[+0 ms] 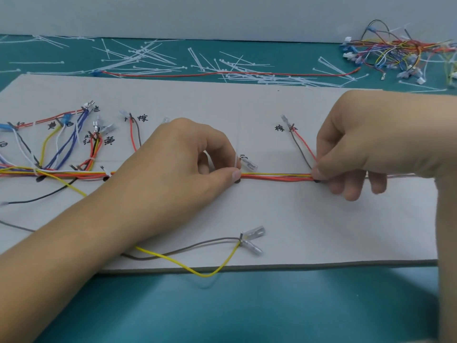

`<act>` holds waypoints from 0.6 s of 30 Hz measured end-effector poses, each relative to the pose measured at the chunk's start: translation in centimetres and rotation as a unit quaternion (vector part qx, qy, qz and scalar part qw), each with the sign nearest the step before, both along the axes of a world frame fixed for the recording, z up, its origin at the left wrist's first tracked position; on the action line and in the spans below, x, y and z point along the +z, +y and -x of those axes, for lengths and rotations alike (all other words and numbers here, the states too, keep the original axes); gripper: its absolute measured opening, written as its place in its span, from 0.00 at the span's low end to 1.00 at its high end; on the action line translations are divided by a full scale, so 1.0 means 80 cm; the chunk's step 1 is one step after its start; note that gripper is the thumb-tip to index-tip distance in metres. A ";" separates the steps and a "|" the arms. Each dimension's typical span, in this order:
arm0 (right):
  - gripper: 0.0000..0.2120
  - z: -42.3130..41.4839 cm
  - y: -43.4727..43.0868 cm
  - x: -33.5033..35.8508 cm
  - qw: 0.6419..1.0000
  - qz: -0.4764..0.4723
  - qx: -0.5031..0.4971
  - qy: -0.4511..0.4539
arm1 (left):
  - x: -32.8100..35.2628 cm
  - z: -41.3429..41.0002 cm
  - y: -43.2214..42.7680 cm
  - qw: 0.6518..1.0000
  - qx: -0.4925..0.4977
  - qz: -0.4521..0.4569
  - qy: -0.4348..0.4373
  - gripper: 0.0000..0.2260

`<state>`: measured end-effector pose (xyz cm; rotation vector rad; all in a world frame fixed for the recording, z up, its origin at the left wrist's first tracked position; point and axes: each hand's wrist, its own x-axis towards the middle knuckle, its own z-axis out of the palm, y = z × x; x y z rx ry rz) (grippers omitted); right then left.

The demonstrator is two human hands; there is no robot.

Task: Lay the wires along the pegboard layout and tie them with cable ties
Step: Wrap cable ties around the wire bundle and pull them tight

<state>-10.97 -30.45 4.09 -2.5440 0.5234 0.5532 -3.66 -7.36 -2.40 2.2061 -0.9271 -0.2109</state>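
Teal mat (222, 313) covers the table, and on it lies a white board (296, 219) with handwritten labels. The wire bundle (274, 177) runs from left to right across the middle of the frame, stretched between both hands. The left hand (188, 164) pinches it with thumb and forefinger, and a thin white cable tie (236, 158) seems to stand up at that place. The right hand (366, 149) pinches the bundle further right, where a red and a brown wire branch upward. I judge that the tying of this section is in hand. The next move calls for pulling the tie tight while the wires stay together. Loose cable ties (148, 58) lie in the upper part of the frame.
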 end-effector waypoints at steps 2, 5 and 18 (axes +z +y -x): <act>0.09 0.000 0.005 -0.001 0.999 0.030 0.008 0.006 | 0.001 0.000 -0.001 1.000 0.005 0.000 -0.001 0.04; 0.09 0.000 0.012 0.000 0.998 0.063 0.017 0.008 | 0.005 0.002 -0.002 1.000 0.011 -0.006 -0.003 0.05; 0.10 0.001 0.027 -0.006 0.996 0.080 0.029 -0.020 | 0.006 0.006 -0.012 0.996 0.066 -0.012 -0.050 0.06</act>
